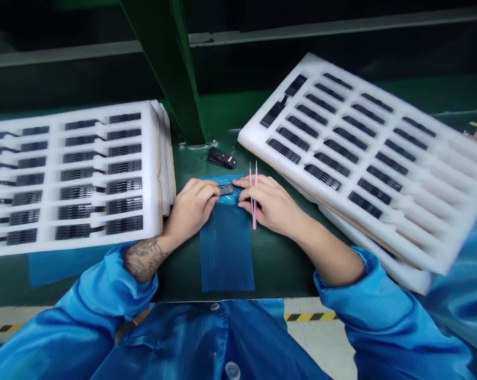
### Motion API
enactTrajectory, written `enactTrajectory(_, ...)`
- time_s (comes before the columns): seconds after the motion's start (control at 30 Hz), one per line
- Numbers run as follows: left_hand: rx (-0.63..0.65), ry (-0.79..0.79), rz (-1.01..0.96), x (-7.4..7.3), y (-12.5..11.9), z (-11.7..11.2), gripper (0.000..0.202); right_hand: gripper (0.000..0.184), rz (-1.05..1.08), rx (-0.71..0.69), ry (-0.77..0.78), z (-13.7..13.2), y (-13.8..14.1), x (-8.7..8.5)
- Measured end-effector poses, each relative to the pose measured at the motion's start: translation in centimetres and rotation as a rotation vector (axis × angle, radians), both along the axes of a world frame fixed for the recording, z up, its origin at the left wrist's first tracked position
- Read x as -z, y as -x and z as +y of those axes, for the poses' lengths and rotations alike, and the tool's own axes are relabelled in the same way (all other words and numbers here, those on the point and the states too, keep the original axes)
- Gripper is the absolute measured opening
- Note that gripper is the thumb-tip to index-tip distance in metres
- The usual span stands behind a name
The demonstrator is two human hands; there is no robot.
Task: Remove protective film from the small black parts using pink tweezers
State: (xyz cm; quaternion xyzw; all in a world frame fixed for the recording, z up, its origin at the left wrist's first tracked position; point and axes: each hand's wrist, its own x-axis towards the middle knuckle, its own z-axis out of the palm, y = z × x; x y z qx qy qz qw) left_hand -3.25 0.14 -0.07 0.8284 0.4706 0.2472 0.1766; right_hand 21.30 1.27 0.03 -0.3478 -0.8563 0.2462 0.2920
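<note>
My left hand (191,208) pinches a small dark flat part (226,189) at the top of a blue mesh sheet (226,250) lying on the bench. My right hand (268,205) is close against the part's other end, and its fingers hold pink tweezers (254,196) upright with the tips pointing away from me. The sheet carries rows of tiny dark pieces. A small heap of dark parts (220,157) lies just beyond the sheet. The part's underside is hidden by my fingers.
White foam trays with rows of dark strips stand to both sides: one stack (155,169) at left, one tilted tray (248,138) at right, blurred. A green post (163,68) rises behind the bench. The green bench edge (222,301) runs close to my blue sleeves.
</note>
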Motion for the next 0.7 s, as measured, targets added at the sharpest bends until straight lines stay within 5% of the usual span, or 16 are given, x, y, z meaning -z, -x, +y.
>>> enactTrajectory(0.17,0.015,-0.032,0.07,-0.1,0.2,-0.2,0.024,0.057,0.389,-0.002,0.271,-1.4,-0.9,-1.5)
enactTrajectory(0.3,0.071,-0.033,0.115,-0.3,0.2,-0.3,0.023,0.039,0.6,0.119,0.528,-1.4,-0.7,-1.1)
enactTrajectory(0.43,0.108,-0.015,0.136,-0.3,0.1,-0.1,0.037,0.028,0.562,0.155,0.757,-0.6,-0.6,-0.4)
enactTrajectory(0.7,0.114,-0.004,0.07,0.0,0.0,0.4,0.023,0.017,0.485,0.196,0.546,-0.4,-0.1,-0.3)
